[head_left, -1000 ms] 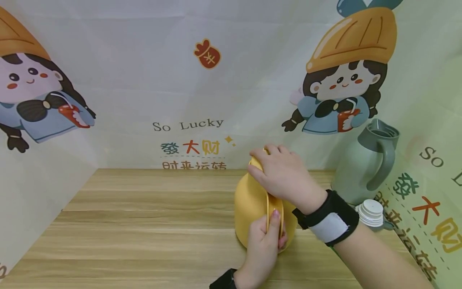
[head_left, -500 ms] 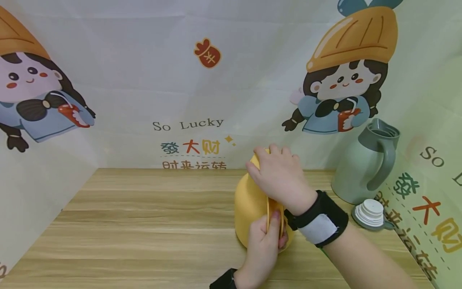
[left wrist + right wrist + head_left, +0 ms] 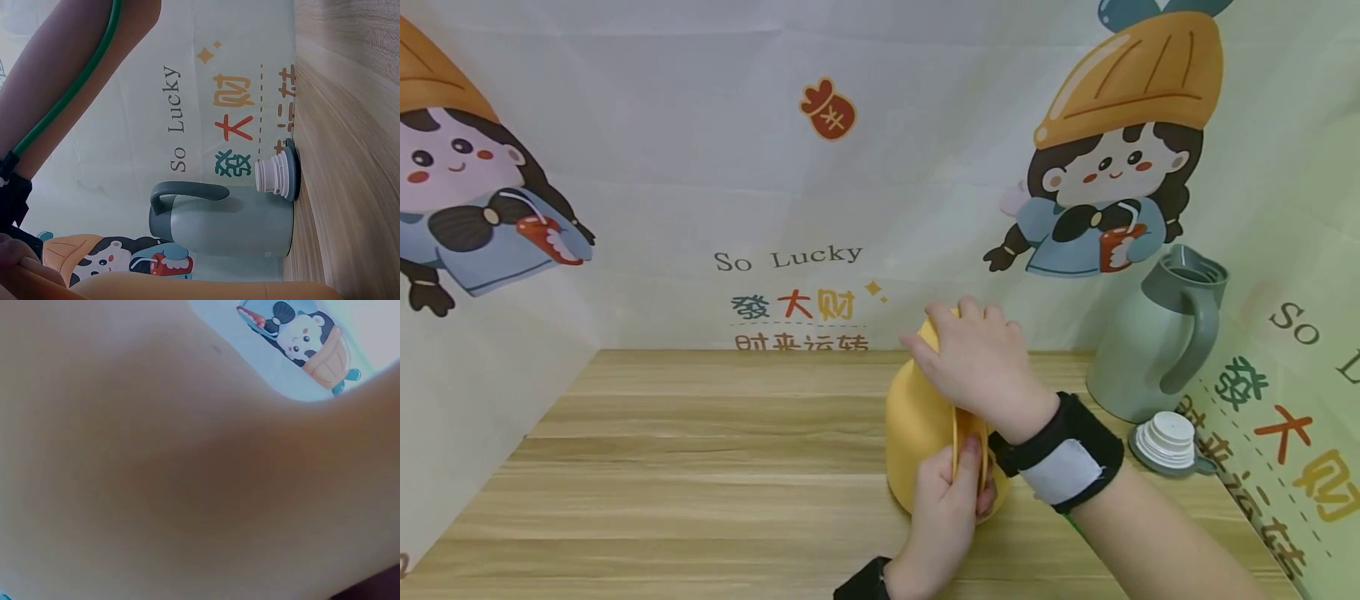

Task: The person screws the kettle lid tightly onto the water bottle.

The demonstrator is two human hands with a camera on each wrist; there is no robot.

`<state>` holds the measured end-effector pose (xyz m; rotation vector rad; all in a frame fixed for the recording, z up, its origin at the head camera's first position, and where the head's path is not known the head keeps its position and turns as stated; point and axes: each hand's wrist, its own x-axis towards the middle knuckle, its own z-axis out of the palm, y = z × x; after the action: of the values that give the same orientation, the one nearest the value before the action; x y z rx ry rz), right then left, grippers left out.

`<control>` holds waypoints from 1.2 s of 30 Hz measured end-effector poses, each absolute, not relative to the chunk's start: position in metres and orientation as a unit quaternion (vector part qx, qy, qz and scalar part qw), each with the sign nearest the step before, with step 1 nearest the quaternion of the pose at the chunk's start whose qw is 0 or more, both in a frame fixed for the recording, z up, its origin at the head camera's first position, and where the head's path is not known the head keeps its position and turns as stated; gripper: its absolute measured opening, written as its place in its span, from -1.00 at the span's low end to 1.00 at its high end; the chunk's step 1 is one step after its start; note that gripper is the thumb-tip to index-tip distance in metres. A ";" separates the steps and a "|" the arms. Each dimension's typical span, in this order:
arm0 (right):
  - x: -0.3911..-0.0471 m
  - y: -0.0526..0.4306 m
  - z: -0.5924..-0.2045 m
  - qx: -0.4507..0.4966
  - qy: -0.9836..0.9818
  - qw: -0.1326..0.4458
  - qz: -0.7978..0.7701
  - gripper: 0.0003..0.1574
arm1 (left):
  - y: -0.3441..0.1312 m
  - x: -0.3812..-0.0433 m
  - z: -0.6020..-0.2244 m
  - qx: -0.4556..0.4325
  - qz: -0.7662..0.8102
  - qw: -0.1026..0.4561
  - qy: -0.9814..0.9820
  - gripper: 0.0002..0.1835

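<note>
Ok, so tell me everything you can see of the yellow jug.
The yellow jug looks like smooth plastic, its body narrowing towards the top. It stands upright on the wood-grained table, to the left of the grey-green jug. The left grip holds its broad handle, which faces the person. The right grip covers most of its top, so I can't tell if there's a lid.

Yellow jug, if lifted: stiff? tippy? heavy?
Probably stiff: the yellow jug has a smooth, rounded wall with no visible dents. Likely steady when set upright, being broader low down than at the top. Slipping seems unlikely, since the left hand grips its handle. Weight: can't tell, the inside is hidden.
</note>
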<state>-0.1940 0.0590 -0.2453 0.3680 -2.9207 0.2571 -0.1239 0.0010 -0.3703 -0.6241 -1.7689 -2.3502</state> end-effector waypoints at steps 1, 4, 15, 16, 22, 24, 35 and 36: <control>-0.194 0.060 -0.244 0.124 -0.984 0.084 0.091 -0.26 | 0.001 -0.124 -0.371 -0.208 -0.780 0.068 -0.587 -0.50; -0.195 0.064 -0.239 0.135 -0.983 0.056 0.113 -0.17 | 0.001 -0.125 -0.371 -0.213 -0.776 0.071 -0.590 -0.51; -0.217 0.101 -0.230 0.336 -0.923 0.045 0.182 -0.35 | 0.001 -0.125 -0.372 -0.209 -0.785 0.058 -0.580 -0.50; -0.219 0.104 -0.231 0.351 -0.916 0.051 0.185 -0.37 | 0.001 -0.125 -0.373 -0.209 -0.786 0.057 -0.579 -0.50; -0.229 0.117 -0.239 0.415 -0.878 0.074 0.226 -0.48 | 0.002 -0.124 -0.373 -0.209 -0.780 0.069 -0.585 -0.50; -0.231 0.119 -0.242 0.433 -0.865 0.073 0.244 -0.50 | 0.002 -0.124 -0.373 -0.209 -0.779 0.072 -0.587 -0.50; -0.236 0.121 -0.253 0.471 -0.830 0.036 0.296 -0.59 | 0.001 -0.124 -0.371 -0.216 -0.778 0.070 -0.586 -0.53; -0.236 0.121 -0.254 0.472 -0.830 0.038 0.295 -0.58 | 0.001 -0.124 -0.371 -0.218 -0.777 0.069 -0.586 -0.53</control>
<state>-0.2363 0.1214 -0.2537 1.4473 -2.5471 0.9053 -0.1239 0.0009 -0.3706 -0.6562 -1.7648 -2.3393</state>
